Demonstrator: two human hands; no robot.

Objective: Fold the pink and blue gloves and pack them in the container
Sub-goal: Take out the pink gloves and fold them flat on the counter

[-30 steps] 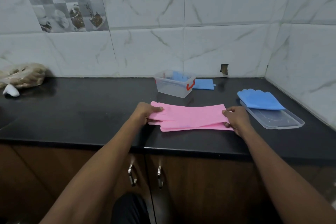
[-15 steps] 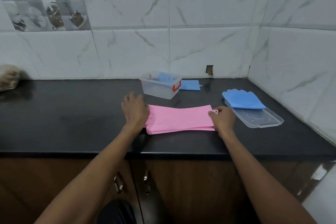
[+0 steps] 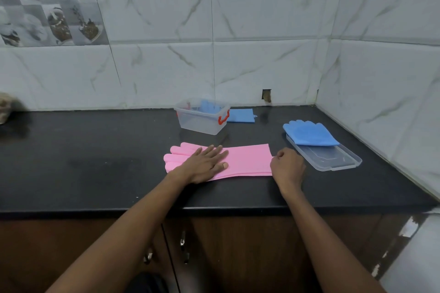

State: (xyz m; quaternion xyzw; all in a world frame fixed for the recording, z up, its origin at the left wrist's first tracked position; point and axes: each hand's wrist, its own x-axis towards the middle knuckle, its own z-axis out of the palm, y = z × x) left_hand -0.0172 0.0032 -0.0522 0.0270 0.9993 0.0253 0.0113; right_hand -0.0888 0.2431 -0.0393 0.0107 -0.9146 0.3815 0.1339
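Marble-look tiles cover the wall (image 3: 262, 31) behind a black counter (image 3: 95, 162), which carries one clear container (image 3: 202, 123) with red handles. In front of the container, nearer the person, the pink gloves (image 3: 247, 159) lie flat and unfolded in one stack, with two layers showing along the near edge. Their finger ends point left and their cuffs right.

One clear lid (image 3: 333, 159) lies to the right of the container, and one blue glove (image 3: 309, 134) rests across its far end. More blue shows inside the container, and a blue cuff (image 3: 240, 118) lies on the counter just behind it to the right. Whether these are one glove cannot be told.

The left hand (image 3: 204, 164) presses flat on the pink gloves, its fingers (image 3: 214, 151) straight and slightly apart. The right hand (image 3: 288, 169) sits at the cuff edge with its fingers curled, and it is unclear whether they pinch the cuff.

Half a second ago the left hand covered the gloves' finger end. Now it lies nearer the middle, and the pink fingertips show to its left. The right hand was then plainly pinching the cuff.
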